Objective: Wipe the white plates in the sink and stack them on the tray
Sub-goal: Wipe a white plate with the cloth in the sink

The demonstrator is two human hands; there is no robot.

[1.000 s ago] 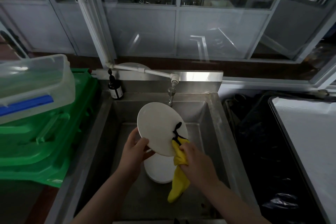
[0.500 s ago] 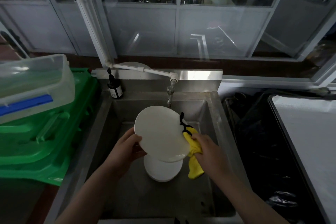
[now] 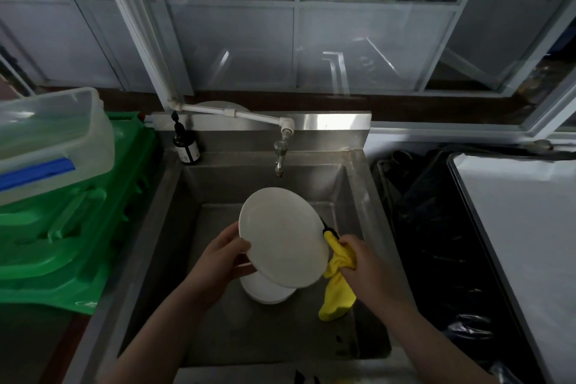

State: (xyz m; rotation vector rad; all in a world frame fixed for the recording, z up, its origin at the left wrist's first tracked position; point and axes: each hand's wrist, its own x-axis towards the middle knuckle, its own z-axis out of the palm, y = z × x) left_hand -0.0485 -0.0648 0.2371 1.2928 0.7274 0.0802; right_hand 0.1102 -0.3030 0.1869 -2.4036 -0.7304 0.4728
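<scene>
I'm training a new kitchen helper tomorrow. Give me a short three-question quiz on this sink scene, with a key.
1. True or false: the left hand holds the raised plate by its rim.
2. What does the right hand grip? A) a sponge B) a yellow cloth C) the tap
3. Fill in: more white plates lie at the bottom of the ____.

Key: 1 true; 2 B; 3 sink.
</scene>
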